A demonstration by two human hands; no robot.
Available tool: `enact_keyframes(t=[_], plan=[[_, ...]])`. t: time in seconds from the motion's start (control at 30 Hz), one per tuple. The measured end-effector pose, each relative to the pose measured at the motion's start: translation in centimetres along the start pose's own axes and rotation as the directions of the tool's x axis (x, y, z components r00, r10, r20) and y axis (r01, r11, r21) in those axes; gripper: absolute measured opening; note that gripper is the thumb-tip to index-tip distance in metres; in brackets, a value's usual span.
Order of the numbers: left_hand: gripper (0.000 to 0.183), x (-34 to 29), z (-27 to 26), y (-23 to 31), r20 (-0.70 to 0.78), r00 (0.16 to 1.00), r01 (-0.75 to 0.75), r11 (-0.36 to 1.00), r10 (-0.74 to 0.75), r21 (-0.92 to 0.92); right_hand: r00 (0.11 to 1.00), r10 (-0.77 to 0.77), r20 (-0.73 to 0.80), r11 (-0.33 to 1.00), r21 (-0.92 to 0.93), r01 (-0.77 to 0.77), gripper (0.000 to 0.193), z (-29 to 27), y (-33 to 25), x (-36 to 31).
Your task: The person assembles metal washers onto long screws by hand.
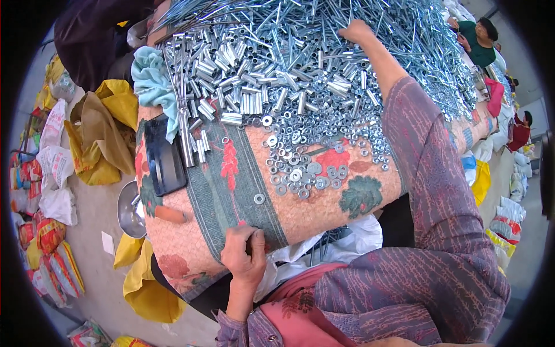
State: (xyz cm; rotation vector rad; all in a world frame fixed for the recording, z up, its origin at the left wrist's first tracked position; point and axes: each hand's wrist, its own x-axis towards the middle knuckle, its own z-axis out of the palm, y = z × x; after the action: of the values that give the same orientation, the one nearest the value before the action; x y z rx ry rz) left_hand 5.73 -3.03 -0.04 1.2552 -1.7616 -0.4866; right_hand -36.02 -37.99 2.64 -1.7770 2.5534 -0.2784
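Observation:
My left hand (245, 257) is closed near the front edge of the cloth-covered table (312, 225), its fingers curled in and the thumb against them. What it holds, if anything, is hidden. Stretched far forward, my right hand (357, 32) has its fingers bent down onto a heap of thin metal rods (399, 34). Whatever is between those fingers is too small to make out. Short metal tubes (251, 104) lie heaped in the middle, with loose washers and nuts (300, 156) spread nearer to me. One single washer (259, 199) lies just beyond my left hand.
At the table's left are a black tray (163, 156), a light blue cloth (153, 78), a bundle of rods with sleeves (184, 127) and a wooden handle (170, 214). A metal bowl (130, 211) hangs beside the edge. Yellow sacks (150, 289) lie below; another person (481, 43) sits at far right.

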Motion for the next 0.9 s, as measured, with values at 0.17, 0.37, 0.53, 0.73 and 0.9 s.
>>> enact_keyframes(t=[0.17,0.37,0.53,0.73,0.9], plan=[[0.014,0.1,0.2,-0.1,-0.002,1.000,-0.021,1.000,0.021,-0.023,0.977,0.056,0.208,0.997,0.036,-0.065,0.033,-1.6,-0.5,0.1],[0.011,0.2,0.1,0.2,0.007,1.000,-0.007,1.000,0.007,-0.031,0.941,0.160,0.299,0.933,0.267,-0.244,0.026,-2.8,0.0,-2.4],[0.013,0.1,0.2,-0.1,0.000,1.000,-0.027,0.999,0.027,-0.034,0.922,0.089,0.377,0.899,0.368,-0.237,0.012,-4.4,0.9,-3.8],[0.013,-0.3,0.0,-0.1,-0.009,1.000,0.006,1.000,-0.006,-0.021,0.950,-0.278,0.143,0.808,0.570,0.150,0.025,-3.7,-1.6,-6.3],[0.012,-0.2,0.4,0.1,-0.026,1.000,-0.001,0.999,0.000,-0.047,0.898,-0.431,-0.084,0.849,0.300,0.436,0.040,-3.7,-3.6,-8.1]])
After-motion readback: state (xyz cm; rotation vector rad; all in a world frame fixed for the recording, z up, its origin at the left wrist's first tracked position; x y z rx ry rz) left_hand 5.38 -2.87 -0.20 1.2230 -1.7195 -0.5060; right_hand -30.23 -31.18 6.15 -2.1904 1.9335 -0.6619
